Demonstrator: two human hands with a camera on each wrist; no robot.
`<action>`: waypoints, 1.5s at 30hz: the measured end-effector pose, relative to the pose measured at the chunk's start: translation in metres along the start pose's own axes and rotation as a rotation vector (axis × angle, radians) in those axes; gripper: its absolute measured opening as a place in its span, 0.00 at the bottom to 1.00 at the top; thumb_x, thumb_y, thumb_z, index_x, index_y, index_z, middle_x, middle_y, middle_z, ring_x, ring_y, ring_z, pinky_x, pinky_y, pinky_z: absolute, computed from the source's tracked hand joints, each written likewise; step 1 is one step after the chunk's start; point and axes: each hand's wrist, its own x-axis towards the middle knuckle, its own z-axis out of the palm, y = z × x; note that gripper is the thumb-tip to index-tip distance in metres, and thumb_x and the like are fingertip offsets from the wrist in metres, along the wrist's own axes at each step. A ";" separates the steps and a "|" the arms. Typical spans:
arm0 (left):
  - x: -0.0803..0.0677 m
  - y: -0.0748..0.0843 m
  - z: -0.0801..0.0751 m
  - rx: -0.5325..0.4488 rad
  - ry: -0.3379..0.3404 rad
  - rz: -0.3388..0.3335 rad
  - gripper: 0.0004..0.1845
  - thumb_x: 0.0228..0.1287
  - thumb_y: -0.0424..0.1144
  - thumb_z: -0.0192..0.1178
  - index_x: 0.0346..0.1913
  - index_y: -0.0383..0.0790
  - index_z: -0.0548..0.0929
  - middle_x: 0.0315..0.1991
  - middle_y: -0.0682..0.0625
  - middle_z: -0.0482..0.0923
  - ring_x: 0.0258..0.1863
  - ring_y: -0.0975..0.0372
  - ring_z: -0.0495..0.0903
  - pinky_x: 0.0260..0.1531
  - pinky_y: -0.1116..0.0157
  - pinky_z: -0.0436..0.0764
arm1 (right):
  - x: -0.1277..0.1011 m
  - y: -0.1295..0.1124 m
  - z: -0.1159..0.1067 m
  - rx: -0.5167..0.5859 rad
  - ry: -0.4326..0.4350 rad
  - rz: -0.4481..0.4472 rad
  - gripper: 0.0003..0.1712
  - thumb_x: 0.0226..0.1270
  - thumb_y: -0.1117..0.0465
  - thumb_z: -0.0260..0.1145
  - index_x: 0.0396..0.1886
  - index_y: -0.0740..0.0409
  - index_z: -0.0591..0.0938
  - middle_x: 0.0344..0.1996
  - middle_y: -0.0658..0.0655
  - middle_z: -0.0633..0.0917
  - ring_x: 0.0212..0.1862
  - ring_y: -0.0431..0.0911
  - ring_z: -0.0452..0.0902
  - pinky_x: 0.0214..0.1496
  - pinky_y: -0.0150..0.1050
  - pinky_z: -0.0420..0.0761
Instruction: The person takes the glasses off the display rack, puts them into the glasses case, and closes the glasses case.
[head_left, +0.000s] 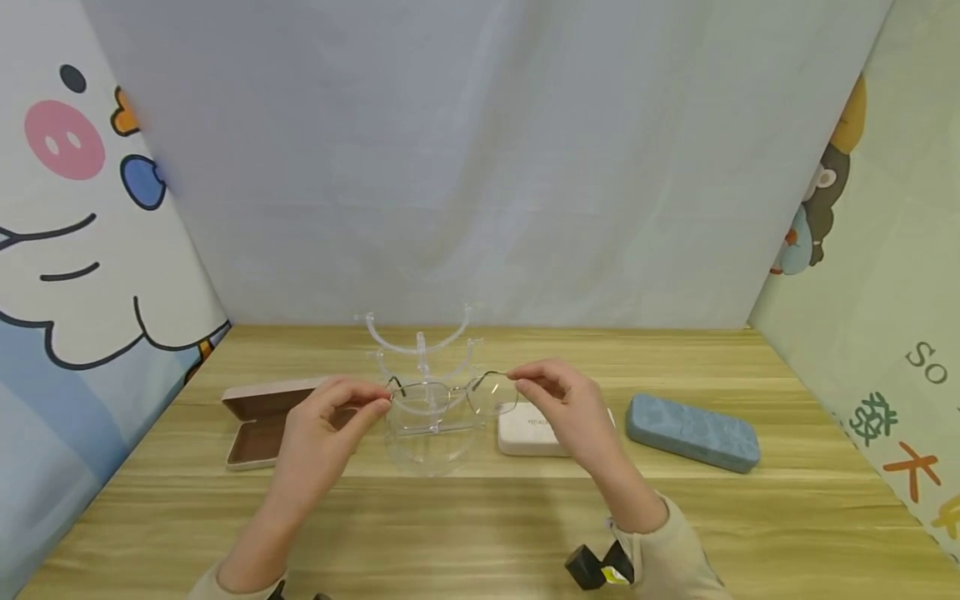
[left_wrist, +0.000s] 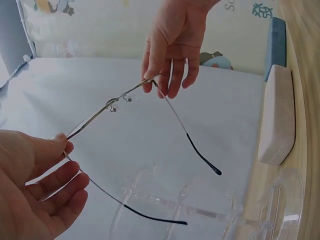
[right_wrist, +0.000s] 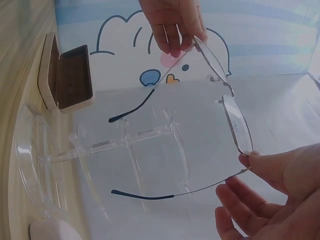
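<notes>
2 hands are showing — the left hand [head_left: 333, 417] and the right hand [head_left: 566, 404]. 1 pair of glasses [head_left: 453, 392] is sitting between them. 3 cases are lying on the table [head_left: 787, 517] — 1 open pink case [head_left: 258, 421], 1 white case [head_left: 525, 433], 1 blue case [head_left: 693, 432]. 1 clear stand [head_left: 423, 392] is standing there.

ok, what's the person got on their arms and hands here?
Both hands bare: left hand, right hand. Cream long sleeves end at mid-forearm. A black wrist camera mount with a small yellow-white label sits by the right cuff. No gloves or rings visible.
</notes>
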 end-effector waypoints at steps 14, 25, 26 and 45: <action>0.001 0.023 -0.002 -0.083 0.034 0.014 0.04 0.54 0.31 0.64 0.33 0.38 0.84 0.32 0.56 0.80 0.33 0.72 0.80 0.33 0.75 0.79 | -0.007 -0.015 -0.013 0.133 0.042 -0.071 0.11 0.63 0.61 0.61 0.42 0.59 0.82 0.41 0.53 0.82 0.42 0.40 0.77 0.43 0.31 0.78; 0.002 0.031 0.005 -0.161 0.042 0.067 0.05 0.54 0.29 0.62 0.34 0.39 0.84 0.35 0.58 0.76 0.35 0.71 0.78 0.26 0.76 0.75 | -0.017 -0.026 -0.022 0.186 0.111 -0.124 0.10 0.62 0.63 0.61 0.42 0.63 0.82 0.41 0.51 0.80 0.44 0.40 0.76 0.47 0.29 0.77; 0.002 0.032 0.005 -0.171 0.053 0.087 0.05 0.54 0.28 0.62 0.34 0.38 0.84 0.36 0.57 0.76 0.36 0.71 0.78 0.25 0.76 0.74 | -0.018 -0.028 -0.023 0.183 0.115 -0.143 0.10 0.63 0.64 0.61 0.42 0.63 0.82 0.41 0.52 0.79 0.44 0.40 0.76 0.47 0.29 0.76; 0.000 0.049 0.011 -0.395 0.058 0.114 0.06 0.55 0.23 0.59 0.36 0.29 0.80 0.39 0.48 0.80 0.41 0.64 0.79 0.43 0.72 0.78 | -0.024 -0.037 -0.025 0.239 0.214 -0.333 0.09 0.61 0.71 0.60 0.40 0.72 0.80 0.41 0.49 0.79 0.44 0.41 0.76 0.47 0.29 0.77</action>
